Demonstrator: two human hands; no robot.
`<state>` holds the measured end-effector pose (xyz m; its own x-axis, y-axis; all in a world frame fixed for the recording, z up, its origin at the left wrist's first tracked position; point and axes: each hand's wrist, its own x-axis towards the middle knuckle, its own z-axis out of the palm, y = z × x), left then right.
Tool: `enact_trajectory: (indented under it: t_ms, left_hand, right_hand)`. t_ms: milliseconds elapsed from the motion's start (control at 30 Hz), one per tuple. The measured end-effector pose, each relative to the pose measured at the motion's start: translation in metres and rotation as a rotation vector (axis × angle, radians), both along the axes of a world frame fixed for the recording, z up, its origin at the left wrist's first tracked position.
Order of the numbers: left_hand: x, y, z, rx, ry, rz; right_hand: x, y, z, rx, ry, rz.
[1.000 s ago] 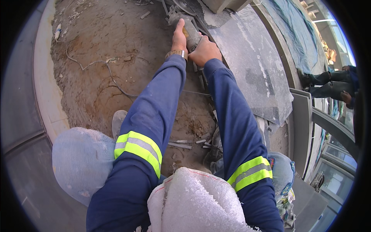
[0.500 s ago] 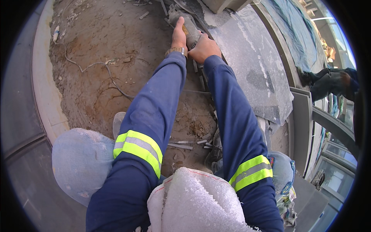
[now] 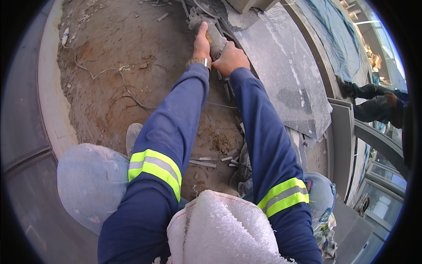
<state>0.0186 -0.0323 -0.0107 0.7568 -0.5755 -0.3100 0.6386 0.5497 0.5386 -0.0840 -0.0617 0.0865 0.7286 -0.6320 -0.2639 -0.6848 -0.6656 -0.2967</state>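
Note:
Both my arms stretch forward to a dusty grey angle grinder (image 3: 216, 40) at the top middle of the view. Its round disc (image 3: 206, 8) lies at the far end, beside the edge of a grey stone slab (image 3: 281, 61). My left hand (image 3: 201, 47) is wrapped along the left side of the body, thumb pointing forward. Closed around the rear of the tool from the right is my right hand (image 3: 232, 60). The fingers underneath the body are partly hidden. I cannot tell whether the disc touches the slab.
A thin cable (image 3: 125, 86) winds over the dirt ground (image 3: 110, 53). Stone strips (image 3: 202, 163) lie between my legs. Grey panels (image 3: 340, 141) stand to the right. Beyond a blue sheet (image 3: 329, 39), another person's dark-clothed legs (image 3: 373, 105) show at the right edge.
The grinder and both hands have shifted slightly left and nearer, and more of the disc's face shows. At the right, the other person's legs have moved apart.

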Motion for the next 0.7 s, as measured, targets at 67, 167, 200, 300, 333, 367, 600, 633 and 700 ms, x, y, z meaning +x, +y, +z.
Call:
enact_trajectory:
  t_ms: [67,167,200,300,333,367,600,633,700]
  left_hand:
    - [-0.006,0.002,0.005,0.0,0.012,-0.002]
    - [-0.01,0.005,0.006,-0.011,0.033,-0.031]
    - [-0.011,0.006,0.006,-0.01,0.038,-0.024]
    - [-0.014,0.006,0.006,-0.003,0.05,-0.007]
    - [-0.016,0.006,0.007,-0.005,0.051,-0.005]
    - [-0.019,0.006,0.008,-0.007,0.053,-0.002]
    - [-0.023,0.007,0.012,0.004,0.032,0.009]
    - [-0.024,0.006,0.012,0.008,0.029,0.014]
    - [-0.026,0.006,0.014,0.011,0.023,0.018]
  right_hand:
    - [-0.004,0.0,0.0,0.004,0.005,0.002]
    - [-0.008,0.001,0.002,0.009,0.017,0.002]
    - [-0.009,0.002,0.003,0.007,0.017,0.005]
    - [-0.012,0.002,0.0,0.004,0.0,0.007]
    - [-0.014,0.001,-0.002,0.001,-0.015,0.003]
    - [-0.016,0.0,-0.004,-0.002,-0.031,0.0]
    - [-0.02,0.0,-0.002,0.011,-0.034,0.006]
    - [-0.02,0.0,0.0,0.011,-0.025,0.004]
    - [-0.021,0.0,0.001,0.008,-0.017,0.002]
